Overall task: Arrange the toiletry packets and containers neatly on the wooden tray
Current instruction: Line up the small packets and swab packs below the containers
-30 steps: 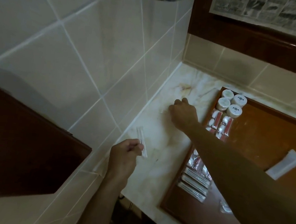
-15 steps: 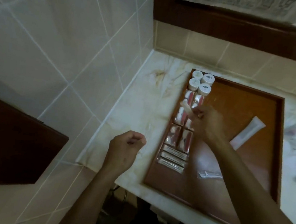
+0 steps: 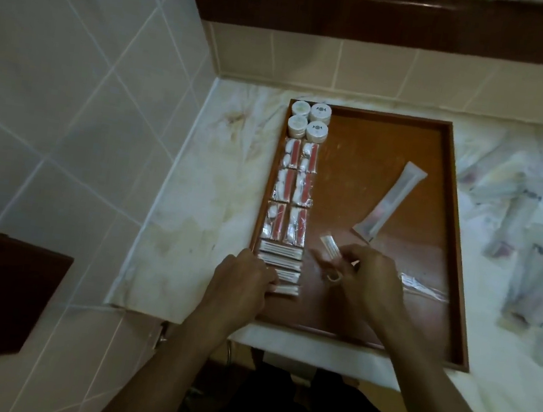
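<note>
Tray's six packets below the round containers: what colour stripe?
Red stripe on white packets, head view.
</note>
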